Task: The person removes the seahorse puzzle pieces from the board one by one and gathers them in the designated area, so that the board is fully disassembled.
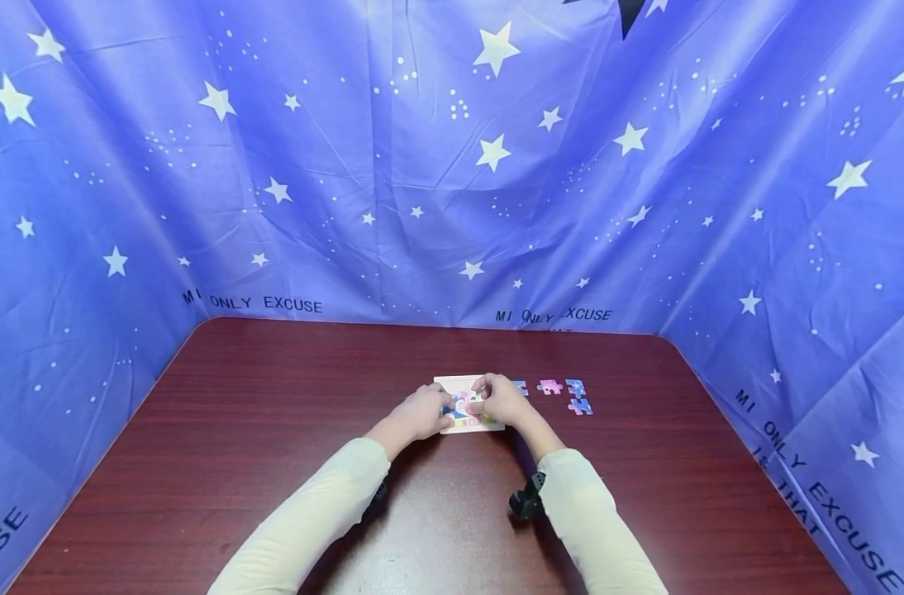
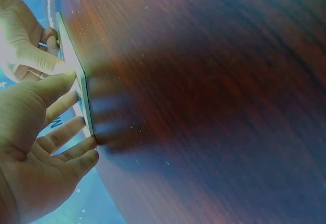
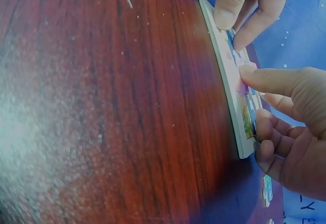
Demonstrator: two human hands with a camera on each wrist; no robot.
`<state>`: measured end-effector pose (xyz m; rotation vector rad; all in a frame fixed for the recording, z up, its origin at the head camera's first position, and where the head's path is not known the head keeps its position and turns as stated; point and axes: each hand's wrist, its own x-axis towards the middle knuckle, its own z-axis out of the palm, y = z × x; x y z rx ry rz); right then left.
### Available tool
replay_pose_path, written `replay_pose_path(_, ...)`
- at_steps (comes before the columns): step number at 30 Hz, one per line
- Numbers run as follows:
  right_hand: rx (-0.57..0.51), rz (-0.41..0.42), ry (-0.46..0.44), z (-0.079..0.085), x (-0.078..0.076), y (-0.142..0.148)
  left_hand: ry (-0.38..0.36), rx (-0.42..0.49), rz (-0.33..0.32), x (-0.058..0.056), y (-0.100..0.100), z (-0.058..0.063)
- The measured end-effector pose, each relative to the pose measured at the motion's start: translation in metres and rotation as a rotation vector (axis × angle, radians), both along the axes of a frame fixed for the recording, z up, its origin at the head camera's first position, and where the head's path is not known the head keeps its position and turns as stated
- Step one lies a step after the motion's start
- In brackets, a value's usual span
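A pale puzzle board (image 1: pixel 455 379) lies on the table between both hands, partly filled with colourful pieces. The left hand (image 1: pixel 421 413) rests at its left edge, the fingers extended over the surface; in the left wrist view the thumb and fingertips touch the board's rim (image 2: pixel 87 104). Over the right half is the right hand (image 1: pixel 506 402), its thumb and fingers curled around a pink puzzle piece (image 3: pixel 243 85) at the board's surface. The fingers hide part of this piece and of the picture.
Right of the board lie several loose puzzle pieces: a pink one (image 1: pixel 549 387), blue ones (image 1: pixel 575 387) and one partly behind the right hand. The dark red wooden table (image 1: pixel 273 388) is enclosed by blue star-patterned cloth (image 1: pixel 422 165). A black wrist device (image 1: pixel 526 497) hangs below the right sleeve.
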<state>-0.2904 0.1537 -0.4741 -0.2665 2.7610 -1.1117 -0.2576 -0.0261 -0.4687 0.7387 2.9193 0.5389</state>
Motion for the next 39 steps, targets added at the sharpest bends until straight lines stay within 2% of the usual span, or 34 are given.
replay_pose_path(12, -0.026, 0.018, 0.104, 0.0041, 0.0037, 0.0019, 0.033, -0.003, -0.017, -0.0003, 0.0001, -0.0010)
replay_pose_path(20, -0.065, -0.002, 0.103, 0.0030, 0.0038, 0.0019, 0.025, -0.004, -0.011, -0.0007, 0.0008, -0.0016)
replay_pose_path(29, -0.090, 0.022, 0.023, 0.0018, 0.0054, 0.0042, 0.015, 0.002, -0.010, -0.0008, 0.0007, 0.0003)
replay_pose_path(39, -0.101, 0.005, 0.016, -0.0004, 0.0050, 0.0039, 0.018, -0.017, -0.003, -0.0008, 0.0015, 0.0018)
